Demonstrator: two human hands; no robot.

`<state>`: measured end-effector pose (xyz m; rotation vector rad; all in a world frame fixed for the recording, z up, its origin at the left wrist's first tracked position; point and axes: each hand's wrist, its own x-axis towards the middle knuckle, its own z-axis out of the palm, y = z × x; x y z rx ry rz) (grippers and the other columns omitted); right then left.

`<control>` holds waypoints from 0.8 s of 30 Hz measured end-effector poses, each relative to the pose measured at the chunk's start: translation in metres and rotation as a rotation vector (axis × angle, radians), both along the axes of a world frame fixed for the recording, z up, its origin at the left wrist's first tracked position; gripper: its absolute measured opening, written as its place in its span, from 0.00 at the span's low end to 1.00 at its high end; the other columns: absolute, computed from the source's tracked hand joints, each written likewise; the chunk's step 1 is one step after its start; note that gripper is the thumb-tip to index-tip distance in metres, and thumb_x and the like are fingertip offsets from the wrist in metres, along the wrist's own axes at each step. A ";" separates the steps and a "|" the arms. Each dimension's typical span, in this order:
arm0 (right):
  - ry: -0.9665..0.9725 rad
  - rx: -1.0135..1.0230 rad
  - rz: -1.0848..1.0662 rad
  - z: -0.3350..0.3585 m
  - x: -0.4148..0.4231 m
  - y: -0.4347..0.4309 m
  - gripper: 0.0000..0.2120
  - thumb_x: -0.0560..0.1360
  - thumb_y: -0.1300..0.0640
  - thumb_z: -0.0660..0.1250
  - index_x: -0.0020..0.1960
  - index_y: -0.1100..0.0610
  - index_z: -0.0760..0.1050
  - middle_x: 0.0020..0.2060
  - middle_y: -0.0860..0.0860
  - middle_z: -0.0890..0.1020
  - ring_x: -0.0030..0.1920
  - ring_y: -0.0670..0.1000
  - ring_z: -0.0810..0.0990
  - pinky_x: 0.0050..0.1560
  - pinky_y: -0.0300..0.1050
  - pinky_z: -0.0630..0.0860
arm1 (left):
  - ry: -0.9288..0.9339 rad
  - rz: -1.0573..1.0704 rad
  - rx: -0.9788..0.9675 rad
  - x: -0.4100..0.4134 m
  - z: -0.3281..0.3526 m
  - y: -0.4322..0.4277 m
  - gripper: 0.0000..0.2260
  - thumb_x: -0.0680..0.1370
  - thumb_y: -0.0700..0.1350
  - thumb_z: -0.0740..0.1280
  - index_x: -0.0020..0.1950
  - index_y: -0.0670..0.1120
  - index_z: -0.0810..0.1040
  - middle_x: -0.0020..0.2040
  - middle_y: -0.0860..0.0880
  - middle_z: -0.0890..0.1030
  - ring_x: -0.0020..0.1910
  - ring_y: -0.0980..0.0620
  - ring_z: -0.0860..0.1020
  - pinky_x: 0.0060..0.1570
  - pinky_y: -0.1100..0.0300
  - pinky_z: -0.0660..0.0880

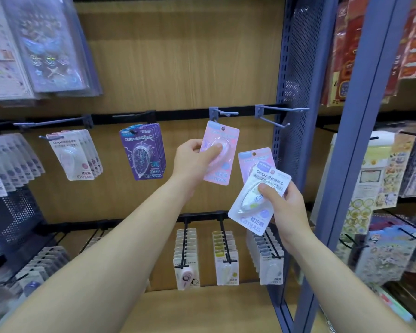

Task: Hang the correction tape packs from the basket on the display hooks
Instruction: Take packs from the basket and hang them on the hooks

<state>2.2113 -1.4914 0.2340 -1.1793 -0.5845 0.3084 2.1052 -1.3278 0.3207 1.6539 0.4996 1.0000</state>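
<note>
My left hand point(194, 162) pinches a pink correction tape pack point(220, 169) and holds it upright just below an empty grey display hook point(223, 113). The pack's hang hole sits under the hook's tip. My right hand point(283, 207) grips a white correction tape pack point(255, 212), tilted, with a second pink pack point(251, 159) fanned out behind it. Another empty double hook point(277, 116) juts out to the right. Purple packs point(143, 152) and white packs point(72, 156) hang on hooks to the left. No basket is in view.
A lower rail carries several rows of small packs point(226, 255) on black hooks. Sticker sheets point(46, 44) hang at upper left. A grey perforated upright point(298, 68) and a shelf post point(360, 116) stand at right, with more stationery point(389, 188) beyond.
</note>
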 end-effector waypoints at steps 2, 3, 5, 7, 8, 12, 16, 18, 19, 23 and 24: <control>0.007 -0.005 -0.001 -0.002 0.000 -0.001 0.11 0.79 0.58 0.71 0.59 0.48 0.76 0.51 0.42 0.87 0.53 0.46 0.86 0.47 0.44 0.82 | 0.012 0.002 -0.005 0.003 0.001 0.001 0.06 0.78 0.47 0.74 0.50 0.47 0.81 0.48 0.51 0.84 0.44 0.53 0.84 0.40 0.60 0.81; 0.010 -0.007 -0.001 -0.002 0.000 -0.001 0.11 0.79 0.58 0.71 0.59 0.48 0.76 0.51 0.43 0.87 0.52 0.46 0.86 0.47 0.44 0.82 | 0.023 0.009 -0.004 0.005 0.001 0.002 0.05 0.78 0.47 0.74 0.50 0.48 0.81 0.47 0.51 0.84 0.44 0.53 0.84 0.41 0.59 0.81; 0.008 -0.010 0.003 -0.003 -0.001 -0.002 0.11 0.79 0.58 0.71 0.59 0.48 0.77 0.52 0.44 0.87 0.52 0.46 0.86 0.47 0.45 0.81 | 0.052 0.029 -0.003 0.010 0.002 0.005 0.06 0.78 0.48 0.74 0.50 0.47 0.81 0.47 0.52 0.84 0.45 0.52 0.84 0.41 0.59 0.81; -0.001 -0.013 0.015 -0.002 -0.002 -0.004 0.12 0.78 0.59 0.72 0.59 0.48 0.77 0.52 0.44 0.87 0.52 0.46 0.86 0.49 0.47 0.82 | 0.082 0.063 -0.012 0.016 0.003 0.012 0.08 0.78 0.49 0.74 0.52 0.46 0.81 0.49 0.52 0.84 0.48 0.50 0.84 0.41 0.59 0.81; -0.006 -0.015 0.026 -0.002 -0.002 -0.005 0.13 0.78 0.59 0.72 0.60 0.49 0.77 0.53 0.44 0.87 0.53 0.47 0.86 0.51 0.48 0.83 | 0.118 0.096 -0.010 0.020 0.004 0.017 0.10 0.77 0.49 0.75 0.54 0.46 0.80 0.51 0.51 0.83 0.51 0.49 0.83 0.43 0.58 0.80; -0.043 -0.034 0.102 -0.002 -0.006 -0.012 0.15 0.77 0.58 0.72 0.63 0.52 0.77 0.56 0.48 0.86 0.56 0.51 0.86 0.55 0.56 0.83 | 0.320 0.365 0.195 0.017 -0.008 0.017 0.29 0.74 0.56 0.76 0.70 0.47 0.72 0.66 0.49 0.76 0.63 0.48 0.76 0.57 0.53 0.75; -0.038 -0.054 0.166 -0.007 -0.011 -0.011 0.14 0.78 0.58 0.71 0.64 0.53 0.78 0.56 0.52 0.87 0.55 0.55 0.86 0.56 0.62 0.82 | 0.246 -0.130 0.001 -0.006 -0.026 -0.009 0.13 0.80 0.55 0.71 0.58 0.49 0.81 0.56 0.50 0.85 0.52 0.51 0.84 0.51 0.55 0.79; 0.027 -0.014 0.184 -0.009 -0.013 -0.009 0.14 0.79 0.61 0.70 0.64 0.53 0.78 0.56 0.53 0.86 0.55 0.56 0.86 0.57 0.62 0.81 | 0.225 -0.295 -0.133 -0.011 -0.034 -0.018 0.13 0.80 0.51 0.72 0.62 0.47 0.79 0.55 0.48 0.86 0.47 0.50 0.86 0.47 0.56 0.81; 0.052 0.002 0.196 -0.009 -0.014 -0.008 0.14 0.79 0.61 0.69 0.64 0.53 0.77 0.56 0.53 0.86 0.55 0.57 0.86 0.57 0.62 0.81 | 0.186 -0.291 -0.161 -0.010 -0.036 -0.020 0.15 0.79 0.48 0.74 0.63 0.46 0.78 0.54 0.47 0.86 0.45 0.49 0.86 0.46 0.56 0.82; 0.077 0.016 0.234 -0.011 -0.019 -0.008 0.16 0.79 0.61 0.69 0.66 0.54 0.77 0.58 0.55 0.85 0.58 0.59 0.85 0.57 0.63 0.81 | 0.186 -0.327 -0.132 -0.007 -0.040 -0.027 0.11 0.78 0.41 0.74 0.59 0.43 0.82 0.54 0.46 0.87 0.49 0.48 0.86 0.49 0.55 0.82; 0.082 0.014 0.230 -0.011 -0.019 -0.009 0.17 0.79 0.61 0.69 0.67 0.55 0.76 0.58 0.56 0.85 0.58 0.59 0.85 0.57 0.63 0.81 | 0.189 -0.343 -0.135 -0.007 -0.041 -0.029 0.10 0.78 0.40 0.74 0.59 0.43 0.82 0.54 0.45 0.87 0.50 0.47 0.87 0.50 0.54 0.83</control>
